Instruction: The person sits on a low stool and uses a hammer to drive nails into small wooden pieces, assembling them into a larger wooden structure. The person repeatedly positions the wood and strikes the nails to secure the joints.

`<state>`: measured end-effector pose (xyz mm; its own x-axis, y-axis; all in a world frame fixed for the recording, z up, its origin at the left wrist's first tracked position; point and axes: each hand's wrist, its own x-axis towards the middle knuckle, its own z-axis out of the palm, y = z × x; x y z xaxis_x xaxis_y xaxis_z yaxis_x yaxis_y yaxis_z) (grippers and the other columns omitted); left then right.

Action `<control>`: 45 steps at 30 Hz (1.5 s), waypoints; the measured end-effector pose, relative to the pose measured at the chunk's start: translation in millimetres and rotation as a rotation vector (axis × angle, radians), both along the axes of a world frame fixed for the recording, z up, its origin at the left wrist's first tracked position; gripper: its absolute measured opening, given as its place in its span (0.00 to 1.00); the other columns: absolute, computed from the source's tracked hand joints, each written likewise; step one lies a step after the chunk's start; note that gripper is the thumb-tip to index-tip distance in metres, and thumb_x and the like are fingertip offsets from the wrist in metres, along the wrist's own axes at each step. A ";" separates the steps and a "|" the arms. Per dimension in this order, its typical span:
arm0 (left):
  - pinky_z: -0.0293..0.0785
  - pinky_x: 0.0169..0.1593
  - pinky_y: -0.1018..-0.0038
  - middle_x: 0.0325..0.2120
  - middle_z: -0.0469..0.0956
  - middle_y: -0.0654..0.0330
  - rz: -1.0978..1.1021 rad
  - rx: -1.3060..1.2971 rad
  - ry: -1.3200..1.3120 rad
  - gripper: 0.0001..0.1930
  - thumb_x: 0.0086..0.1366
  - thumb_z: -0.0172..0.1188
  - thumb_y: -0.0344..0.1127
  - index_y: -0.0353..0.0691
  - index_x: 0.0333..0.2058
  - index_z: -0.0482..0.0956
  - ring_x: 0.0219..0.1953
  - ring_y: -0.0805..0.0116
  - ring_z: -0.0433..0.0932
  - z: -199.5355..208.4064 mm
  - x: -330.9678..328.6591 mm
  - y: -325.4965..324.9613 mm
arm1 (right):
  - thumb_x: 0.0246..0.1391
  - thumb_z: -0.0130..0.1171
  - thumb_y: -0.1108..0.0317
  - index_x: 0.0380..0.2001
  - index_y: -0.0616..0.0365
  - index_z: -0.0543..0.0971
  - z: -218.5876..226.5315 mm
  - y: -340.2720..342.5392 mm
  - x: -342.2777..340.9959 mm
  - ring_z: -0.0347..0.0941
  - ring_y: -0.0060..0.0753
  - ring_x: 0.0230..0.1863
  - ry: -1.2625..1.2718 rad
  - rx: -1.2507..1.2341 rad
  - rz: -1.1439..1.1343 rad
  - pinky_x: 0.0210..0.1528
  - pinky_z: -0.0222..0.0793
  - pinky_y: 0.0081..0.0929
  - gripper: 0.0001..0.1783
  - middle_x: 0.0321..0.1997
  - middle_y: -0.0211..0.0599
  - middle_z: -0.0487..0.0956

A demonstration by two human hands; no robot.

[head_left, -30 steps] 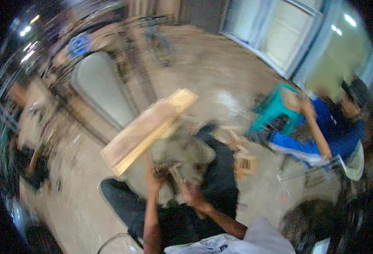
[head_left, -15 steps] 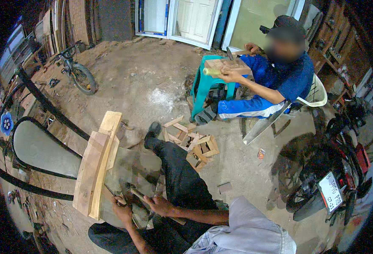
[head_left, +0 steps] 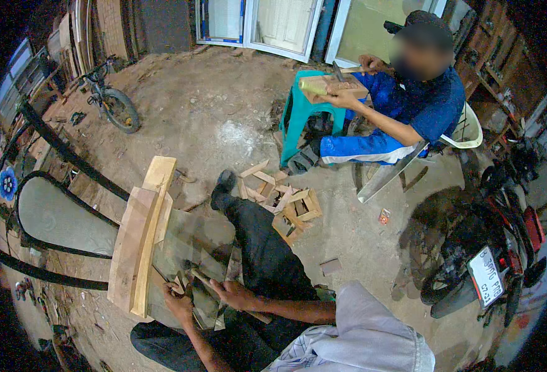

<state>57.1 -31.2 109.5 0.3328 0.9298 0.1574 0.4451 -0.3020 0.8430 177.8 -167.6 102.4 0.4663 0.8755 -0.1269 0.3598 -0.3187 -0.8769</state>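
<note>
My right hand (head_left: 237,296) is closed round the wooden handle of a hammer (head_left: 204,278), whose dark head points toward my left hand. My left hand (head_left: 179,304) is bent in a pinch on a thin strip of wood (head_left: 160,277), low over a flat greyish board (head_left: 192,239) by my legs. The strip's lower end is hidden by the fingers. Just left of the hands, a stack of pale wooden planks (head_left: 138,242) lies along the board's edge, apart from both hands.
Left of the planks stands a black-framed chair (head_left: 65,214). Joined wood offcuts (head_left: 295,211) lie beyond my leg. Across from me a seated person (head_left: 431,105) holds a hammer and a pale green object over a block on a green stool (head_left: 298,127). A motorcycle (head_left: 490,260) stands right.
The hammer in my right hand has shifted slightly, while my left hand stays about where it was. The whole view has moved a little. Across from me, the person's hammer is slightly differently placed.
</note>
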 end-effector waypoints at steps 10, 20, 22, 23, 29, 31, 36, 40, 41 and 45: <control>0.68 0.33 0.73 0.23 0.72 0.59 0.064 -0.130 -0.025 0.19 0.46 0.72 0.28 0.40 0.32 0.68 0.27 0.68 0.70 -7.2 -2.0 -4.0 | 0.60 0.36 0.36 0.17 0.62 0.74 -15.7 -3.1 7.1 0.67 0.38 0.12 0.117 -0.013 -0.142 0.20 0.65 0.40 0.39 0.10 0.37 0.69; 0.70 0.33 0.57 0.29 0.75 0.50 -0.020 0.014 0.504 0.22 0.45 0.70 0.29 0.43 0.36 0.66 0.33 0.46 0.76 36.2 4.5 -13.0 | 0.62 0.34 0.37 0.19 0.55 0.67 -53.3 -12.4 15.9 0.59 0.22 0.07 0.344 0.176 0.033 0.11 0.59 0.24 0.33 0.10 0.25 0.62; 0.70 0.33 0.58 0.28 0.74 0.51 0.015 0.017 0.476 0.22 0.45 0.69 0.30 0.43 0.36 0.65 0.32 0.46 0.76 53.7 8.9 -18.8 | 0.62 0.34 0.36 0.20 0.54 0.67 -26.9 -13.0 18.9 0.58 0.21 0.07 0.482 0.125 0.011 0.11 0.58 0.23 0.33 0.11 0.23 0.62; 0.70 0.33 0.58 0.28 0.74 0.51 0.031 0.019 0.462 0.22 0.45 0.69 0.30 0.43 0.35 0.65 0.32 0.46 0.76 58.5 9.0 -19.2 | 0.62 0.33 0.36 0.20 0.53 0.66 -44.7 -14.0 18.4 0.58 0.20 0.07 0.427 0.144 0.003 0.10 0.58 0.23 0.33 0.11 0.23 0.62; 0.69 0.32 0.59 0.29 0.73 0.51 0.202 0.228 0.424 0.22 0.44 0.69 0.27 0.42 0.35 0.66 0.31 0.47 0.75 105.1 0.3 9.1 | 0.61 0.30 0.34 0.18 0.53 0.65 35.0 -7.8 32.3 0.57 0.20 0.07 0.798 -0.154 -0.156 0.10 0.58 0.23 0.34 0.09 0.23 0.60; 0.69 0.33 0.59 0.29 0.74 0.51 0.221 0.361 0.372 0.21 0.44 0.69 0.27 0.41 0.35 0.66 0.31 0.47 0.76 100.7 -5.4 47.0 | 0.61 0.30 0.35 0.17 0.53 0.65 35.5 -6.4 36.2 0.57 0.20 0.06 0.844 -0.179 -0.215 0.10 0.57 0.23 0.34 0.09 0.24 0.60; 0.71 0.34 0.60 0.30 0.76 0.50 0.319 0.222 0.574 0.25 0.41 0.73 0.36 0.41 0.36 0.68 0.34 0.49 0.77 74.9 -16.3 142.2 | 0.61 0.31 0.34 0.16 0.52 0.64 25.6 -6.4 39.0 0.58 0.21 0.06 0.872 -0.157 -0.193 0.09 0.59 0.24 0.35 0.10 0.25 0.61; 0.72 0.34 0.58 0.28 0.78 0.47 0.236 0.209 0.539 0.24 0.41 0.73 0.40 0.37 0.35 0.71 0.33 0.47 0.78 67.7 -28.2 189.6 | 0.60 0.32 0.34 0.17 0.51 0.64 2.4 -7.3 37.9 0.58 0.21 0.06 0.783 -0.179 -0.161 0.09 0.58 0.24 0.34 0.10 0.25 0.61; 0.72 0.34 0.57 0.27 0.78 0.46 0.246 0.189 0.483 0.24 0.42 0.72 0.39 0.37 0.35 0.72 0.32 0.47 0.78 55.5 -36.6 210.3 | 0.60 0.32 0.34 0.17 0.51 0.63 0.6 -7.8 36.5 0.58 0.21 0.06 0.773 -0.202 -0.152 0.09 0.58 0.24 0.33 0.10 0.25 0.61; 0.75 0.37 0.60 0.28 0.80 0.47 0.306 0.175 0.495 0.28 0.44 0.72 0.48 0.32 0.36 0.75 0.34 0.50 0.80 55.6 -40.8 243.4 | 0.59 0.33 0.32 0.20 0.51 0.64 5.9 -7.1 37.0 0.59 0.22 0.06 0.868 -0.254 -0.241 0.09 0.57 0.25 0.33 0.09 0.26 0.62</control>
